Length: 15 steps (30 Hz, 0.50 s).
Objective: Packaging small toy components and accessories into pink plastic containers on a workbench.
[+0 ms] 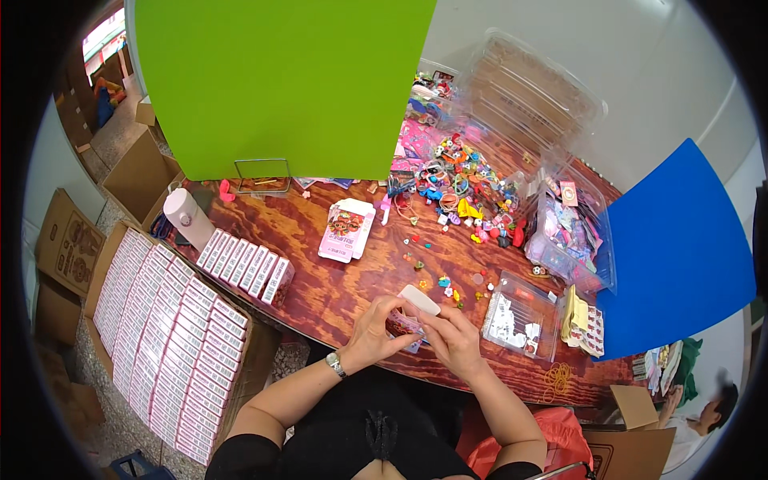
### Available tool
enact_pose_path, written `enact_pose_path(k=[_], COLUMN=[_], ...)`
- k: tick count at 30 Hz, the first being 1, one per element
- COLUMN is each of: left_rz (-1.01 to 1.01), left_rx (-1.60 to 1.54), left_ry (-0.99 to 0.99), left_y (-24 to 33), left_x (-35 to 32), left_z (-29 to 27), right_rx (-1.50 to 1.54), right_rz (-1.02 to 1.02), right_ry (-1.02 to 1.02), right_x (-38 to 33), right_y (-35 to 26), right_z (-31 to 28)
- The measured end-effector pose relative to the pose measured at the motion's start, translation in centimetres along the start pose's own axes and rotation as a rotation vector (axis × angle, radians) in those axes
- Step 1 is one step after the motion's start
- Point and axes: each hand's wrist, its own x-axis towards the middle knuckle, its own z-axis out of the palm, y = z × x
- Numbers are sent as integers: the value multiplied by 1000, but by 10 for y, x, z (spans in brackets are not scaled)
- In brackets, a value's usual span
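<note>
Near the table's front edge, a small pink patterned box point(402, 323) is held between my two hands, its white flap point(420, 300) standing up. My left hand point(371, 332), with a watch on its wrist, is closed round the box's left side. The fingers of my right hand point(453, 340) are closed at the box's right side, by its open end. What lies inside the box is mostly hidden by the fingers. Farther off lie flattened pink-and-white boxes point(347, 230) in a small stack.
Loose charms and beads point(460, 188) are heaped at the back right. Beside them stands a clear bin point(552, 260) of small packets. A clear tray point(546, 308) holds white pieces. At left are a row of finished boxes point(244, 264), a pink bottle point(188, 216) and a full carton point(100, 336).
</note>
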Motion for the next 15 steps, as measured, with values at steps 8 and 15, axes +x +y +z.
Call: enact_pose_path(k=[8, 15], left_rz=[46, -83], left_rx=[60, 62], left_ry=[0, 40], left_y=[6, 12], left_x=[-2, -3], left_z=[-2, -2], right_rx=[177, 238], right_rz=[319, 226], right_ry=[54, -62], right_x=[8, 16], right_y=[-18, -21], right_z=[-1, -11])
